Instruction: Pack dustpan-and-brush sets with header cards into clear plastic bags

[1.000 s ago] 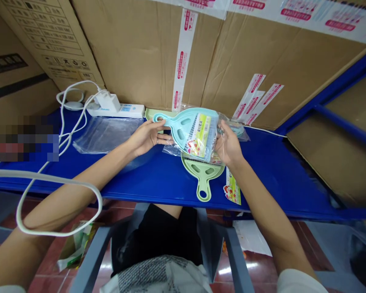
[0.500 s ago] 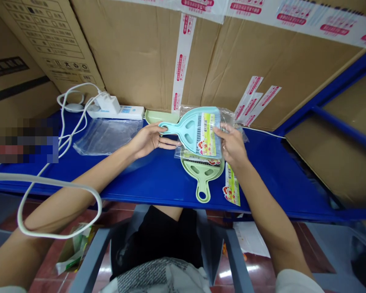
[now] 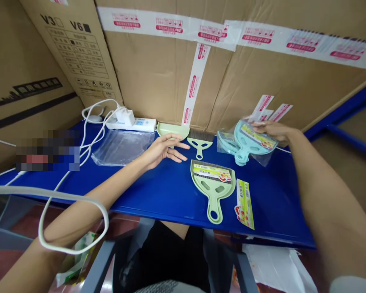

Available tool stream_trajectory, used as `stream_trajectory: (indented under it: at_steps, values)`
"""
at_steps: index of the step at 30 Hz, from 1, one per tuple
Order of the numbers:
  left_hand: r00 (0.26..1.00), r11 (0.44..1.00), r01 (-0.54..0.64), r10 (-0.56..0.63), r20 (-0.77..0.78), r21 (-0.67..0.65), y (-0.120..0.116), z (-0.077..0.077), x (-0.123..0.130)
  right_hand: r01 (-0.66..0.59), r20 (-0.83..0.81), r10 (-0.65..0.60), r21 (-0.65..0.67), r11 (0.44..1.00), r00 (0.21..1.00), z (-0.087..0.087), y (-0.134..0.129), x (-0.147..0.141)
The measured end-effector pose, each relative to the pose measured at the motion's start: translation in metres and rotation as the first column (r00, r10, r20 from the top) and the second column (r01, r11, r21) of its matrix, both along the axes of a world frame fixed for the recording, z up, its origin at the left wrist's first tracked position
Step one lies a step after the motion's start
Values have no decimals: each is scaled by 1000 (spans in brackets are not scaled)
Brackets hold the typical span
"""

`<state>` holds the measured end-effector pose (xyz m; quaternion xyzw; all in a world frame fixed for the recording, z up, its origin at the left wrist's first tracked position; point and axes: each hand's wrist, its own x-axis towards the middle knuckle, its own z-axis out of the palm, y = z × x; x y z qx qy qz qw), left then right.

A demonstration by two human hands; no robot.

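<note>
Blue pan [image 3: 249, 141], three o'clock, right hand [image 3: 273, 129] holding!
Left hand [image 3: 162, 152] spread, empty, nine o'clock; slippery film [image 3: 264, 158] could let the pan slide.

V3 [image 3: 49, 19], V6 [image 3: 77, 27] — on cardboard box [image 3: 85, 71]

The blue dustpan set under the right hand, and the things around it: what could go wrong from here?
The blue dustpan set overlaps another blue set, so it might slide if the right hand lets go.

The loose label card lies near the front edge of the blue table and could be brushed off.

A white cable loops across the left forearm in view, so it might snag.
</note>
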<state>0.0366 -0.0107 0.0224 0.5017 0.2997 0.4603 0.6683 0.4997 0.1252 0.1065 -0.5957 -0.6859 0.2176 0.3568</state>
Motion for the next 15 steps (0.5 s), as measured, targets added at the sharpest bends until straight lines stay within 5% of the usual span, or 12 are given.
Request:
stream_trajectory:
  at_steps: [3,5,10,15]
  values:
    - [999,1000,-10,9,-38,-6,1,-1,0,-34,202,84,-238,971,976,-21,17,-15]
    - [998,1000,-29,29,-64,-11,2,-3,0,-11,298,83,-237,972,951,-37,28,-25]
    - [992,998,-61,57,-116,-26,3,-7,0,49,401,-43,-5,999,915,-52,28,-42]
    - [992,997,-69,66,-108,-24,3,-7,-1,178,471,-318,318,931,823,-31,-48,-45]
